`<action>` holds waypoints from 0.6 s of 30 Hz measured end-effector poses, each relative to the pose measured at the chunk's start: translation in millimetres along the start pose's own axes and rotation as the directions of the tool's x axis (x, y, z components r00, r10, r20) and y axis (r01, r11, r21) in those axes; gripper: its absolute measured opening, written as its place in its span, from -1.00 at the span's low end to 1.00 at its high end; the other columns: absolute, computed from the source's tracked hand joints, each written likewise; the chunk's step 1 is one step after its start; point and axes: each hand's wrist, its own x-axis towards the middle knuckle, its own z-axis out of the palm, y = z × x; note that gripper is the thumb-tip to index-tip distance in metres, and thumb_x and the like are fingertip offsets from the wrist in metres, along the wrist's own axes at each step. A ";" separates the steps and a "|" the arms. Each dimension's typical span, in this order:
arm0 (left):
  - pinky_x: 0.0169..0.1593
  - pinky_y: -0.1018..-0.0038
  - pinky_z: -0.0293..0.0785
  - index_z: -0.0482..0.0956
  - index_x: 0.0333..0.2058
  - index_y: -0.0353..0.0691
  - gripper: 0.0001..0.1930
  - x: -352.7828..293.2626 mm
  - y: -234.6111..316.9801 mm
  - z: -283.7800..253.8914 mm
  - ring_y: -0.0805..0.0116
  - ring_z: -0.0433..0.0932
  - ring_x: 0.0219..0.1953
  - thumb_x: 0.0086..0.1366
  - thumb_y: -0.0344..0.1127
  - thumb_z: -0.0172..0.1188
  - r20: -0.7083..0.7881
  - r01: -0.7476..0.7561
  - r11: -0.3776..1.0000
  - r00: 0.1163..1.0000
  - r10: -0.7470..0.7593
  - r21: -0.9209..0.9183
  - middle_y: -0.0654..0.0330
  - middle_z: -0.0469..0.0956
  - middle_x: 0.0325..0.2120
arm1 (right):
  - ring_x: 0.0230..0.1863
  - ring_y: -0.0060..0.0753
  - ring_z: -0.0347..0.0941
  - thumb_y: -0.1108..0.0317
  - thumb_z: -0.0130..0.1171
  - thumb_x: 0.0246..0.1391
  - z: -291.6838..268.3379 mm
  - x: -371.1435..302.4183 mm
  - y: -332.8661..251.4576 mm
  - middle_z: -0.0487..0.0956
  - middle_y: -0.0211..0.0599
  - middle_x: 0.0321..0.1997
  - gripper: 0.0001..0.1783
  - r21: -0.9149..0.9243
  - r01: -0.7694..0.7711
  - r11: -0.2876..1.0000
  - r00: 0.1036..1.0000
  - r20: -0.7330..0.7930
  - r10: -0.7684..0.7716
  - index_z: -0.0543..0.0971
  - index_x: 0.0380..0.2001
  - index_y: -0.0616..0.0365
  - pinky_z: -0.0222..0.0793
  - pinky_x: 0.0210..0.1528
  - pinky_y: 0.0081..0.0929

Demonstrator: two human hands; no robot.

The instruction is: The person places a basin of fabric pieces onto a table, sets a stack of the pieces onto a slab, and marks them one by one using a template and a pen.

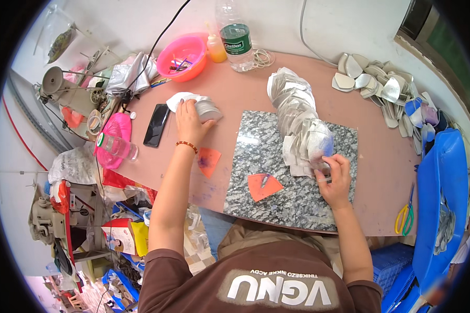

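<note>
Here, a small stack (208,108) of thin grey pieces near the table's (235,99) far left edge is grasped by the left hand (189,121). A piece (318,151) at the near end of the fanned row (297,120) on the stone slab (261,151), by its right edge, is pinched by the right hand (335,180). The pieces are judged light, thin and flexible; edge grips are advised.

blue bin (444,188) cropped (right edge), bottle (235,31) top cut
</note>
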 end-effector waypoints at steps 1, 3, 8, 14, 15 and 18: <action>0.27 0.14 0.22 0.32 0.11 -0.37 -0.14 -1.1 3.1 -0.4 -0.14 0.26 0.22 -0.15 -0.18 0.56 0.016 0.034 0.997 0.999 -0.033 -0.074 -0.12 0.40 0.06 | -0.40 -0.33 0.50 0.37 0.40 -0.10 -0.1 1.9 -1.1 0.43 -0.23 -0.10 -0.54 -0.011 0.018 1.000 1.000 -0.001 -0.018 0.54 -0.07 0.07 0.47 -0.43 -0.46; 0.24 0.17 0.27 0.31 0.11 -0.38 -0.13 -5.2 8.1 0.1 -0.11 0.33 0.15 -0.18 -0.26 0.57 0.033 0.069 0.987 0.997 -0.065 -0.148 -0.11 0.39 0.04 | -0.41 -0.34 0.50 0.40 0.39 -0.10 -0.4 2.4 -1.1 0.43 -0.23 -0.11 -0.56 -0.023 0.037 0.999 0.999 -0.003 -0.037 0.54 -0.08 0.07 0.47 -0.44 -0.46; 0.13 0.24 0.38 0.15 0.26 -0.35 0.02 -29.6 28.2 -17.7 0.05 0.40 0.05 -0.17 -0.34 0.58 -0.165 0.127 0.885 0.961 -0.222 -0.449 -0.03 0.40 -0.04 | -0.43 -0.31 0.48 0.47 0.36 -0.10 -1.2 -0.7 2.5 0.43 -0.21 -0.11 -0.57 -0.017 0.110 0.994 0.993 -0.045 -0.110 0.54 -0.08 0.08 0.44 -0.43 -0.44; 0.16 0.28 0.37 0.09 0.32 -0.35 0.10 -117.2 122.3 -78.9 0.11 0.47 0.01 -0.14 -0.26 0.61 0.077 -0.039 0.518 0.977 0.200 -0.855 0.03 0.42 -0.02 | -0.43 -0.22 0.44 0.27 0.43 -0.10 -29.4 -35.2 -36.3 0.45 -0.14 -0.10 -0.42 0.350 -0.106 0.931 0.994 0.010 0.109 0.49 0.01 0.17 0.41 -0.41 -0.41; 0.15 0.27 0.37 0.07 0.33 -0.34 0.11 -127.0 137.5 -85.6 0.08 0.46 0.02 -0.15 -0.28 0.60 0.065 -0.164 0.561 0.929 0.365 -0.812 0.01 0.43 -0.04 | -0.43 -0.22 0.44 0.27 0.43 -0.10 -35.9 -33.5 -50.5 0.45 -0.14 -0.10 -0.42 0.338 -0.118 0.934 0.993 0.018 0.119 0.49 0.01 0.17 0.41 -0.41 -0.41; 0.13 0.28 0.37 0.06 0.34 -0.34 0.09 -160.2 171.1 -72.0 -0.01 0.44 0.04 -0.13 -0.35 0.57 0.112 -0.168 0.435 0.830 0.547 -0.884 -0.06 0.41 -0.01 | -0.35 -0.15 0.52 0.10 0.45 -0.12 -46.9 -37.9 -79.3 0.47 -0.08 0.04 -0.25 0.337 -0.225 0.914 0.974 0.092 0.206 0.45 0.12 0.19 0.47 -0.36 -0.40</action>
